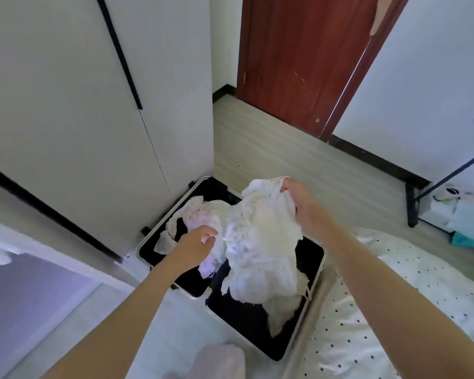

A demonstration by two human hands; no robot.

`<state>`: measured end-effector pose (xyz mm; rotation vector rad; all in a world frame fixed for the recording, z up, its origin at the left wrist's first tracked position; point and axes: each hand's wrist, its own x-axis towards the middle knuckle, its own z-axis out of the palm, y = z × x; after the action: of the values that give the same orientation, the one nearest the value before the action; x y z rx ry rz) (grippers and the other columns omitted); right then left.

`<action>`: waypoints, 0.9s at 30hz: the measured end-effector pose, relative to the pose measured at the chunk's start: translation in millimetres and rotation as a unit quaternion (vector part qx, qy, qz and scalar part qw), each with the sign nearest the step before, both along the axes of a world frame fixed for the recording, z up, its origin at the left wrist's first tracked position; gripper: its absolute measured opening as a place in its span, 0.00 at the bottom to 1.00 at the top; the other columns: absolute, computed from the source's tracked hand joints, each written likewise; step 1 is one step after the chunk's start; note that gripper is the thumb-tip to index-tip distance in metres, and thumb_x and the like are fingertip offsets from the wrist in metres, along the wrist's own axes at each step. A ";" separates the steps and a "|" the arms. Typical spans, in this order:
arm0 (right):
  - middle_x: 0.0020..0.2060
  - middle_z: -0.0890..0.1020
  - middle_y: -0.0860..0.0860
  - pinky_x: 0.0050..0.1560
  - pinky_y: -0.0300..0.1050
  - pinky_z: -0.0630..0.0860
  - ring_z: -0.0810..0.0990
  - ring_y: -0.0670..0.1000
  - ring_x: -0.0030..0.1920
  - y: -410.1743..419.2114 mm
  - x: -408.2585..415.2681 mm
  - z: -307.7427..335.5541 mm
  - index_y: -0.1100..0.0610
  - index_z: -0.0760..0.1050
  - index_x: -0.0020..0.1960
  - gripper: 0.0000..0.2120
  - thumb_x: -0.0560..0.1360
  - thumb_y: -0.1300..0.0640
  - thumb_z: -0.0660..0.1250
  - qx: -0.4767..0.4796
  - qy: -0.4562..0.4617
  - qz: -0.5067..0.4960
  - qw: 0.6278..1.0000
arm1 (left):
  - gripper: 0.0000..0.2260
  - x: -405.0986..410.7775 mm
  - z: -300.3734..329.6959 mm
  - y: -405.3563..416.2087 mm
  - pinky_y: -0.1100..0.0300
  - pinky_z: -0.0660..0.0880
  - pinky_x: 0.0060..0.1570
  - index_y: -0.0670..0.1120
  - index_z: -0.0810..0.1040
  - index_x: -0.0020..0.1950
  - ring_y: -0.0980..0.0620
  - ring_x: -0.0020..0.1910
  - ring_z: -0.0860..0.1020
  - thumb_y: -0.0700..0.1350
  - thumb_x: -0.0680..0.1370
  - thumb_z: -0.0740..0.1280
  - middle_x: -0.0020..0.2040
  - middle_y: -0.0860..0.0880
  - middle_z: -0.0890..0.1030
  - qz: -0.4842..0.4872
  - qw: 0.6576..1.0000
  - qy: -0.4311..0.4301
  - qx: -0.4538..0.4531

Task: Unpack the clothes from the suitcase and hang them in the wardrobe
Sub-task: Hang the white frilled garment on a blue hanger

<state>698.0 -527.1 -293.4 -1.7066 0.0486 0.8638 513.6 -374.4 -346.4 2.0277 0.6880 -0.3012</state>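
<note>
- My right hand (298,203) pinches the bunched top of a white garment (260,250) and holds it up above the open suitcase (316,272), which lies on the floor in front of me; the garment's lower folds hang down into the near half of the case.
- My left hand (196,246) reaches in beside the garment's left edge with fingers loosely curled. Whether it has any cloth is hard to make out; it seems to hold nothing.
- The grip is only a bunch of thin fabric at one point. If I lift fast, I reckon the cloth could slide through my fingers and drop in a heap.
- More pale clothes (188,214) lie in the far half of the case, touching the hanging piece. A sleeve or strap caught among them could drag them out onto the floor.
- The trailing hem sits close to the metal rim of the case, so it might snag there as I pull up.
- The wardrobe (74,105) stands to the left, just behind the case, with its doors closed. With both hands full of cloth, opening it will be awkward.
- I see no hanger anywhere, so the garment may need setting down again, perhaps on the dotted bedding (411,291) to my right.
</note>
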 end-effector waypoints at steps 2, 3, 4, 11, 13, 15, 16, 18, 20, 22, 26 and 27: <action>0.39 0.76 0.58 0.45 0.48 0.70 0.74 0.56 0.42 10.3 -20.5 31.2 0.56 0.74 0.36 0.11 0.55 0.55 0.64 0.005 0.005 0.047 0.999 | 0.10 -20.4 25.9 4.2 0.61 0.70 0.53 0.50 0.76 0.55 0.50 0.57 0.75 0.41 0.80 0.57 0.59 0.47 0.77 0.020 0.999 -0.025 0.009; 0.37 0.75 0.57 0.45 0.46 0.69 0.73 0.55 0.41 14.6 -31.1 44.3 0.56 0.73 0.35 0.06 0.58 0.56 0.63 0.004 0.006 0.070 0.998 | 0.11 -31.4 38.0 5.1 0.61 0.70 0.54 0.47 0.76 0.58 0.48 0.57 0.76 0.40 0.80 0.58 0.59 0.46 0.77 0.030 0.999 -0.031 0.020; 0.34 0.74 0.55 0.44 0.46 0.68 0.73 0.55 0.38 21.2 -44.4 58.3 0.55 0.73 0.31 0.03 0.63 0.56 0.63 0.007 0.008 0.095 0.995 | 0.12 -45.9 49.1 8.0 0.61 0.70 0.55 0.45 0.76 0.60 0.46 0.58 0.76 0.40 0.80 0.58 0.59 0.45 0.78 0.046 0.998 -0.041 0.033; 0.29 0.79 0.49 0.45 0.45 0.69 0.75 0.51 0.36 65.8 -137.3 131.1 0.51 0.77 0.26 0.21 0.75 0.60 0.58 -0.023 -0.036 0.304 0.952 | 0.12 -163.3 101.1 28.2 0.68 0.71 0.51 0.54 0.71 0.61 0.56 0.53 0.77 0.45 0.78 0.64 0.61 0.52 0.76 0.089 0.989 -0.115 0.014; 0.29 0.78 0.49 0.43 0.44 0.70 0.76 0.50 0.35 84.0 -181.3 153.2 0.52 0.76 0.26 0.19 0.74 0.60 0.59 -0.017 -0.065 0.357 0.932 | 0.18 -205.9 122.8 31.4 0.74 0.69 0.52 0.61 0.68 0.61 0.65 0.53 0.73 0.46 0.76 0.68 0.61 0.60 0.72 0.094 0.981 -0.168 -0.010; 0.27 0.76 0.50 0.39 0.41 0.69 0.74 0.48 0.30 96.4 -218.7 172.0 0.54 0.73 0.27 0.16 0.73 0.60 0.60 -0.006 -0.078 0.399 0.913 | 0.29 -234.9 138.1 33.8 0.72 0.64 0.60 0.66 0.61 0.67 0.67 0.60 0.67 0.50 0.73 0.71 0.63 0.66 0.66 0.069 0.983 -0.166 -0.035; 0.25 0.76 0.48 0.35 0.39 0.69 0.73 0.47 0.28 107.5 -246.4 181.8 0.55 0.71 0.27 0.15 0.73 0.61 0.59 0.011 -0.085 0.425 0.901 | 0.32 -259.6 143.9 38.1 0.68 0.63 0.62 0.65 0.59 0.70 0.65 0.63 0.66 0.53 0.72 0.72 0.65 0.67 0.65 0.065 0.986 -0.150 -0.043; 0.22 0.75 0.46 0.30 0.37 0.69 0.73 0.45 0.25 125.6 -285.3 190.6 0.55 0.71 0.25 0.17 0.72 0.62 0.60 0.034 -0.101 0.456 0.884 | 0.28 -295.0 147.3 44.0 0.65 0.67 0.62 0.61 0.64 0.69 0.62 0.62 0.71 0.54 0.72 0.71 0.63 0.64 0.72 0.055 0.990 -0.118 -0.055; 0.21 0.74 0.46 0.29 0.37 0.68 0.73 0.45 0.23 147.3 -319.3 197.0 0.54 0.73 0.20 0.22 0.72 0.61 0.62 0.043 -0.137 0.481 0.865 | 0.15 -325.6 144.2 51.8 0.66 0.72 0.56 0.55 0.73 0.61 0.58 0.55 0.77 0.50 0.75 0.68 0.56 0.59 0.78 0.084 0.993 -0.085 -0.001; 0.22 0.73 0.49 0.29 0.38 0.66 0.70 0.48 0.24 172.4 -350.1 201.9 0.54 0.72 0.21 0.23 0.74 0.61 0.61 0.037 -0.168 0.510 0.843 | 0.06 -362.7 139.9 67.3 0.66 0.71 0.48 0.47 0.76 0.52 0.52 0.51 0.78 0.45 0.77 0.62 0.50 0.52 0.80 0.151 0.984 -0.043 0.082; 0.22 0.68 0.48 0.27 0.37 0.64 0.66 0.47 0.23 216.7 -399.0 206.9 0.54 0.64 0.26 0.18 0.74 0.59 0.61 0.044 -0.205 0.510 0.834 | 0.14 -443.8 144.4 107.4 0.66 0.72 0.34 0.48 0.71 0.35 0.49 0.38 0.80 0.41 0.79 0.56 0.33 0.51 0.77 0.288 0.946 0.004 0.149; 0.22 0.70 0.47 0.28 0.36 0.65 0.69 0.46 0.23 227.7 -407.8 205.0 0.54 0.66 0.27 0.18 0.75 0.58 0.62 0.053 -0.211 0.503 0.836 | 0.14 -463.0 148.4 117.0 0.65 0.73 0.33 0.49 0.71 0.34 0.50 0.33 0.78 0.43 0.80 0.57 0.31 0.51 0.77 0.332 0.933 -0.003 0.141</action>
<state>290.2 -299.5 -88.4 -1.7385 -1.2784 1.1607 50.6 -257.4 -198.0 1.9181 1.4216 0.2147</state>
